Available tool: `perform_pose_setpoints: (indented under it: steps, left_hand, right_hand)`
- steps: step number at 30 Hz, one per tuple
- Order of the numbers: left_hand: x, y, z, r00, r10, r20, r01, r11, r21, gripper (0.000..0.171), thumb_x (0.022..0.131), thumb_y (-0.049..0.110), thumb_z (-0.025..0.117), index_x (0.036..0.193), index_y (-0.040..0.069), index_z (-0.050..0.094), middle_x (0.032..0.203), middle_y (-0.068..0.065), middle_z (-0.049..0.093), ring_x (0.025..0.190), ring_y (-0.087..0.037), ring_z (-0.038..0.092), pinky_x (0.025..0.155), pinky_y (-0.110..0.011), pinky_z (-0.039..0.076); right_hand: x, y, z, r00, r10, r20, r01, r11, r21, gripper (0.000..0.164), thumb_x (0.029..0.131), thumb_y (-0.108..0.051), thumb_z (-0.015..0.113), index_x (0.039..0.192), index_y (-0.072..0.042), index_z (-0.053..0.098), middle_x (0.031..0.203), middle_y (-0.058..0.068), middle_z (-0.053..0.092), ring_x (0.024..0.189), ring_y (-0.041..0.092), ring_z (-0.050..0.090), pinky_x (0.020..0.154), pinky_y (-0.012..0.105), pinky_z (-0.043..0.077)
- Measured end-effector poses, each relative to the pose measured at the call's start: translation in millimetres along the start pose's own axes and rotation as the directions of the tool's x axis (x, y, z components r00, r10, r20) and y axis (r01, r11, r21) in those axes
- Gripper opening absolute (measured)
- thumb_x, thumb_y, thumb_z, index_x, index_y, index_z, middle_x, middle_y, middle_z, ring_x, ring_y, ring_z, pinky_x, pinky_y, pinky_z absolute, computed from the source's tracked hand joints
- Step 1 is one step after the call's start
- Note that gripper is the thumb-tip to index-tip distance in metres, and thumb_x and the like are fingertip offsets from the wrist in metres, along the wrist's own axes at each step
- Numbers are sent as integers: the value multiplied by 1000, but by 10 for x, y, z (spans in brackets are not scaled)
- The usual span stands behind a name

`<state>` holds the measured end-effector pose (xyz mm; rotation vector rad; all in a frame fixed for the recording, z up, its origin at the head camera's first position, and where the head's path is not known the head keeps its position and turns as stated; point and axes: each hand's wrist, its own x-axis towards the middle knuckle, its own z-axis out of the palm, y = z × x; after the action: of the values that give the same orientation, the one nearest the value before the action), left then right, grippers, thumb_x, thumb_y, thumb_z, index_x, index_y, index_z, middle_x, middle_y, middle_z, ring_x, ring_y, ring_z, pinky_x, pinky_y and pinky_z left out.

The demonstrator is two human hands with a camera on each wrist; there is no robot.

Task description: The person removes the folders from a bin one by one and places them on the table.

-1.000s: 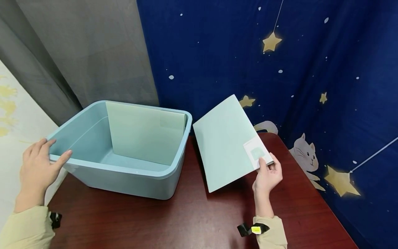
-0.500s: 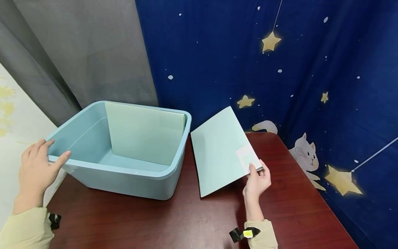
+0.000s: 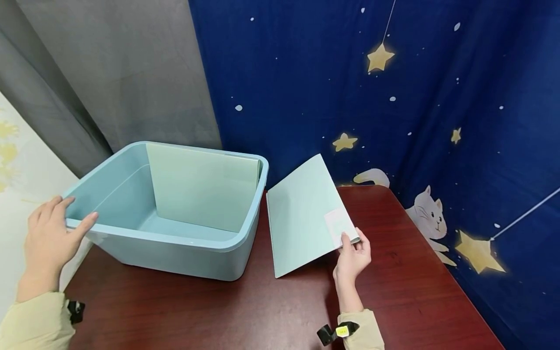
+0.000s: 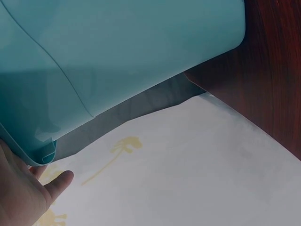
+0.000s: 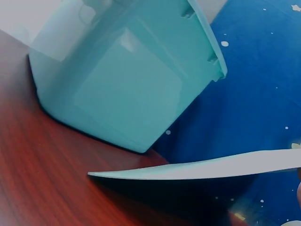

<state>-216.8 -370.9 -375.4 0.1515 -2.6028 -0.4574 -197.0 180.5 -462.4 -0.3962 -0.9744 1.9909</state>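
My right hand [image 3: 352, 260] pinches the lower right corner of a pale mint folder [image 3: 306, 214] with a white label, thumb on the front. The folder tilts over the table, its left edge low beside the tub; the right wrist view shows the folder [image 5: 197, 169] nearly edge-on, with the fingers mostly hidden. On the left, my hand [image 3: 50, 238] holds the near left corner of a blue plastic tub [image 3: 175, 260], fingers over the rim. Inside the tub, another pale green folder [image 3: 203, 187] stands against the back wall. In the left wrist view the thumb [image 4: 61, 183] sticks out below the rim.
The tub stands on a dark red wooden table [image 3: 271, 316]. Behind it hang a grey curtain [image 3: 144, 73] and a dark blue curtain [image 3: 297, 73] with stars and a cat. A white patterned surface [image 3: 22, 170] lies beyond the left table edge.
The right hand has moved left and slightly down with the folder, bringing it lower and closer to the tub. The left hand and the tub have stayed in place.
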Motion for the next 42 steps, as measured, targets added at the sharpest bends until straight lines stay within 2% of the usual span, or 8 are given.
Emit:
perform_pose_setpoints:
  steps: [7, 11, 16, 18, 21, 23, 28, 42]
  left_hand:
    - [13, -10, 11, 1000, 1, -5, -1, 1000, -2, 80, 88, 53, 42, 140, -5, 23, 145, -27, 15, 134, -42, 8, 104, -59, 12]
    - [12, -13, 12, 1000, 0, -5, 0, 1000, -6, 80, 87, 53, 42, 140, -5, 24, 146, -27, 15, 134, -42, 8, 104, -59, 12]
    - [4, -1, -5, 1000, 6, -3, -6, 1000, -12, 80, 88, 53, 42, 140, -5, 24, 146, -28, 14, 133, -43, 8, 105, -59, 11]
    - [5, -2, -6, 1000, 8, -2, -8, 1000, -11, 80, 88, 52, 43, 140, -5, 24, 145, -28, 14, 133, -43, 8, 105, -58, 11]
    - [8, -10, 1, 1000, 7, -4, -7, 1000, -11, 80, 88, 52, 43, 140, -5, 24, 146, -28, 14, 133, -43, 8, 105, -59, 11]
    - [11, -11, 5, 1000, 6, -5, -7, 1000, -10, 80, 88, 52, 43, 140, -5, 24, 146, -28, 14, 133, -43, 8, 105, -58, 10]
    - [16, -17, 13, 1000, 7, -7, -7, 1000, -18, 79, 87, 52, 43, 139, -5, 24, 146, -28, 14, 133, -43, 8, 105, -58, 10]
    - [3, -20, 13, 1000, 9, -16, -9, 1000, -10, 80, 87, 52, 43, 139, -5, 25, 146, -27, 15, 133, -43, 9, 106, -57, 10]
  right_hand:
    - [-50, 53, -17, 999, -15, 49, 17, 999, -39, 34, 75, 18, 58, 103, 0, 59, 93, 9, 59, 77, 15, 63, 59, 24, 54]
    - [-66, 86, -26, 996, -43, 74, 52, 991, -121, 34, 75, 16, 60, 105, 1, 58, 95, 7, 58, 78, 13, 62, 62, 21, 53]
    - [-54, 160, -81, 988, -61, 144, 90, 976, -199, 39, 73, 15, 63, 109, 10, 52, 98, 7, 56, 82, 12, 60, 67, 18, 51]
    - [-1, 259, -146, 978, -78, 192, 108, 982, -154, 40, 72, 14, 64, 110, 9, 52, 99, 8, 56, 84, 13, 60, 67, 19, 51]
    - [18, 302, -197, 970, -91, 227, 135, 973, -189, 38, 71, 11, 66, 107, 4, 55, 98, 10, 57, 82, 12, 61, 65, 17, 51]
    - [30, 299, -219, 963, -99, 252, 165, 952, -257, 37, 72, 10, 67, 106, 2, 57, 97, 11, 58, 79, 8, 61, 63, 15, 50]
    - [14, 180, -236, 953, -94, 289, 233, 835, -499, 38, 72, 4, 70, 108, 4, 58, 94, 17, 60, 68, 2, 56, 58, 11, 45]
    - [204, 146, -459, 920, 0, 392, 311, 610, -729, 37, 70, -15, 77, 102, -6, 61, 91, 8, 63, 65, -1, 54, 53, 13, 39]
